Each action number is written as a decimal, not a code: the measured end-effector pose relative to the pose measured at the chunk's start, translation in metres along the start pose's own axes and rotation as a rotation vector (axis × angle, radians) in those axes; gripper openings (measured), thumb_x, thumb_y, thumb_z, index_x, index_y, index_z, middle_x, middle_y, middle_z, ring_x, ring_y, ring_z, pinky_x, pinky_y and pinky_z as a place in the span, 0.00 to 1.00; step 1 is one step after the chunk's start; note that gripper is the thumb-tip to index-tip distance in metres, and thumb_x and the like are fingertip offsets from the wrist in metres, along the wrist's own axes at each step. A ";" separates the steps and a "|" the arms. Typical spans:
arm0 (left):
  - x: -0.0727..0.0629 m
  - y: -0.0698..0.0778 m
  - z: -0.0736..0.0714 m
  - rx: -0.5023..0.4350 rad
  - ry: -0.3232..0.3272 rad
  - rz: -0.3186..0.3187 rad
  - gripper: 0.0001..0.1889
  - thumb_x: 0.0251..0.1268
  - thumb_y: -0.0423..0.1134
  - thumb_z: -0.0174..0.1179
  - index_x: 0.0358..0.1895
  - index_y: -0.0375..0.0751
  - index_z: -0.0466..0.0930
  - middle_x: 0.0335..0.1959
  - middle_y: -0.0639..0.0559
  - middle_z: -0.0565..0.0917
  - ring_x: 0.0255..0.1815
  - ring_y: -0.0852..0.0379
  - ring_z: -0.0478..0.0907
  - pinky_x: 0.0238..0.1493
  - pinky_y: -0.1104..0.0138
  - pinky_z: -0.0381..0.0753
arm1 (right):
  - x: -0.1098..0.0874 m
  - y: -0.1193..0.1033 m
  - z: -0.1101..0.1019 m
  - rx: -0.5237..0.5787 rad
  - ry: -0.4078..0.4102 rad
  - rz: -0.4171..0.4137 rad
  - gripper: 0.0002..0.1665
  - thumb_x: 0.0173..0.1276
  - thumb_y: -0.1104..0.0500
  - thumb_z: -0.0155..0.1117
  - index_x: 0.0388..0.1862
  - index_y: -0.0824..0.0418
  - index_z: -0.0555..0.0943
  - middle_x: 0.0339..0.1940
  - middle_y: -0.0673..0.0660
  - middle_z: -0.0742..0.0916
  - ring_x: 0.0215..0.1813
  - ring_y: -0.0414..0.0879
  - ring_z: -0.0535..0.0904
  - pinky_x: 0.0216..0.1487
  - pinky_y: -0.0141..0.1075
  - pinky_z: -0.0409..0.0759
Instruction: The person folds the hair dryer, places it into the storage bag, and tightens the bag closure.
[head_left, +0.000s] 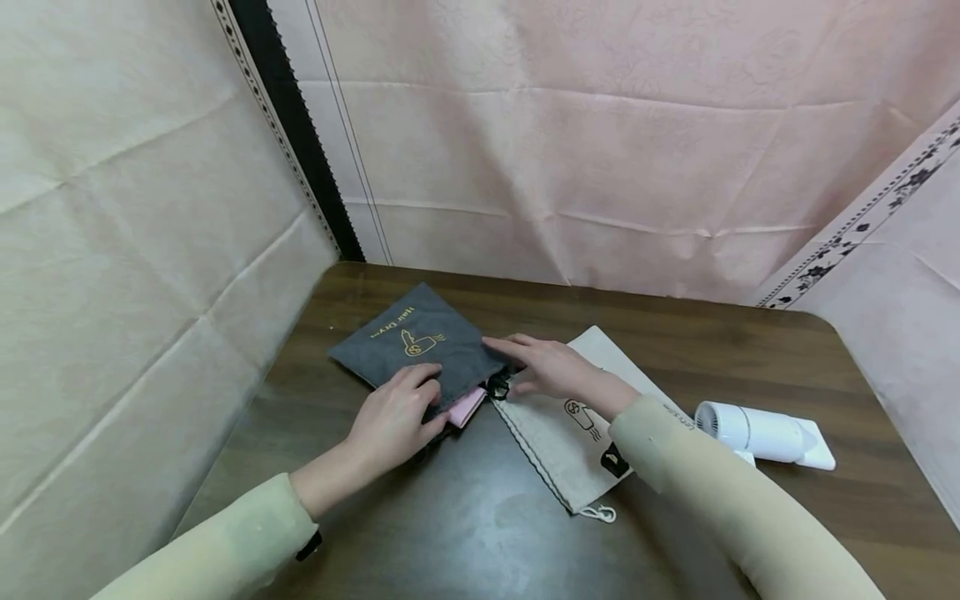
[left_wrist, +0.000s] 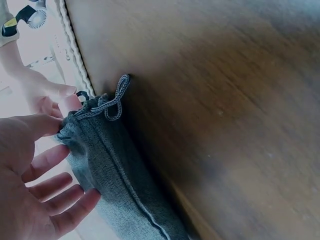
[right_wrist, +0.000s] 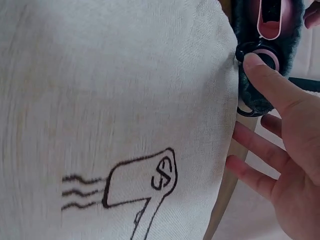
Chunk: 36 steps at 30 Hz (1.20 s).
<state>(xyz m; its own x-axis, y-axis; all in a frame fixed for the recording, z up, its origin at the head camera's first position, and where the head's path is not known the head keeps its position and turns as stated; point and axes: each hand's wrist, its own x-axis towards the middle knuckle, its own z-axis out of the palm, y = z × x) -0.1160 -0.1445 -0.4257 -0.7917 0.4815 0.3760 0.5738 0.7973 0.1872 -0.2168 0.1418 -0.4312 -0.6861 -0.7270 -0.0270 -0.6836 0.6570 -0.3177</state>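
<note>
A dark grey drawstring bag with a yellow hair dryer print lies on the table. From its mouth pokes a pink hair dryer handle, whose dark end and black cord show in the right wrist view; the rest is inside the bag. My left hand rests on the bag beside its mouth, fingers loosely bent, thumb near the edge. My right hand is on the mouth's other side, its thumb touching the cord end of the handle, fingers spread. A grey drawstring loop hangs at the mouth.
A cream drawstring bag with a black hair dryer print lies flat under my right forearm. To the right a white hair dryer lies on the wooden table. Pale cloth hangs behind and beside the table.
</note>
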 end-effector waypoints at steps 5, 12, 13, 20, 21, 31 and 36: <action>0.001 0.000 0.001 0.009 0.005 0.010 0.12 0.59 0.36 0.77 0.29 0.44 0.80 0.61 0.39 0.85 0.62 0.40 0.83 0.50 0.50 0.88 | 0.002 -0.001 0.000 -0.019 -0.019 -0.019 0.52 0.70 0.49 0.78 0.87 0.49 0.63 0.77 0.59 0.77 0.61 0.56 0.86 0.60 0.53 0.84; 0.000 0.000 0.000 -0.010 0.007 0.012 0.09 0.62 0.33 0.74 0.31 0.44 0.81 0.60 0.43 0.86 0.62 0.42 0.83 0.46 0.52 0.88 | 0.007 0.000 0.003 -0.007 -0.034 -0.032 0.50 0.71 0.49 0.77 0.87 0.50 0.64 0.75 0.62 0.80 0.68 0.59 0.82 0.67 0.55 0.80; 0.000 0.000 0.000 -0.014 0.007 0.012 0.09 0.62 0.33 0.73 0.31 0.45 0.81 0.60 0.43 0.86 0.62 0.43 0.83 0.45 0.53 0.88 | 0.007 0.000 0.003 -0.006 -0.042 -0.027 0.50 0.71 0.49 0.77 0.87 0.49 0.63 0.75 0.61 0.80 0.69 0.59 0.81 0.68 0.56 0.79; -0.001 0.002 -0.001 -0.030 0.019 0.039 0.07 0.64 0.32 0.72 0.32 0.44 0.82 0.58 0.44 0.87 0.59 0.45 0.85 0.43 0.54 0.89 | 0.009 0.001 0.005 0.041 -0.099 0.023 0.46 0.72 0.47 0.76 0.85 0.49 0.68 0.77 0.57 0.79 0.76 0.66 0.73 0.75 0.59 0.72; -0.001 0.002 -0.001 -0.033 0.022 0.042 0.07 0.64 0.32 0.72 0.33 0.44 0.82 0.57 0.44 0.87 0.59 0.45 0.85 0.44 0.53 0.89 | 0.009 0.002 0.005 0.047 -0.101 0.030 0.45 0.72 0.47 0.76 0.84 0.50 0.69 0.77 0.57 0.79 0.77 0.66 0.73 0.75 0.59 0.72; 0.002 -0.001 -0.003 -0.072 0.030 0.033 0.07 0.64 0.33 0.73 0.34 0.44 0.83 0.57 0.45 0.87 0.59 0.45 0.86 0.43 0.53 0.89 | 0.014 0.002 0.006 0.003 0.051 -0.057 0.31 0.69 0.52 0.79 0.68 0.61 0.84 0.64 0.60 0.88 0.63 0.55 0.86 0.65 0.51 0.83; 0.008 -0.002 -0.013 -0.136 0.046 -0.017 0.07 0.62 0.32 0.73 0.33 0.44 0.82 0.57 0.46 0.88 0.55 0.46 0.87 0.40 0.55 0.88 | 0.015 -0.002 0.002 -0.092 0.037 -0.075 0.31 0.68 0.53 0.80 0.67 0.62 0.84 0.64 0.60 0.88 0.63 0.55 0.87 0.64 0.50 0.83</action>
<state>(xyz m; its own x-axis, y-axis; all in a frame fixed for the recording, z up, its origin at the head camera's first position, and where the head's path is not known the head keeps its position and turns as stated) -0.1212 -0.1470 -0.4116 -0.7926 0.4487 0.4128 0.5862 0.7471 0.3135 -0.2253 0.1287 -0.4332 -0.6394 -0.7683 0.0290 -0.7524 0.6175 -0.2292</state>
